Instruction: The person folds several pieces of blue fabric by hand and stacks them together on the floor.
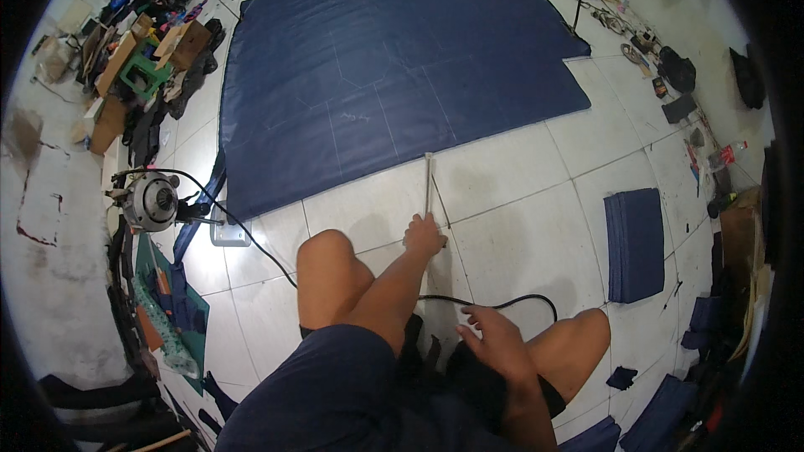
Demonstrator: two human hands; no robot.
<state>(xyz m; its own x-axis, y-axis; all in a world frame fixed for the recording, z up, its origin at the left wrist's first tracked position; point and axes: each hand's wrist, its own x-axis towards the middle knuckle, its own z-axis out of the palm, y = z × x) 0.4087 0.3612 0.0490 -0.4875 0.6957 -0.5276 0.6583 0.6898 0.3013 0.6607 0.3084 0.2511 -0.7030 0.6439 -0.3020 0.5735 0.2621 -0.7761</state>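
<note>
My left hand reaches forward over the tiled floor, its fingers closed around a thin pale stick. The stick's far tip meets the near edge of a large dark blue fabric sheet. Thin white lines are drawn across this sheet, forming angular outlines. Over my lap, near my right knee, my right hand holds nothing, with thumb and fingers apart. A black cable runs along the floor in front of my lap.
A round-headed electric cloth cutter stands at the left beside the sheet. On the right lies a stack of blue cut fabric. Cardboard boxes, a green stool and scraps crowd the left wall. Shoes and a plastic bottle line the right wall.
</note>
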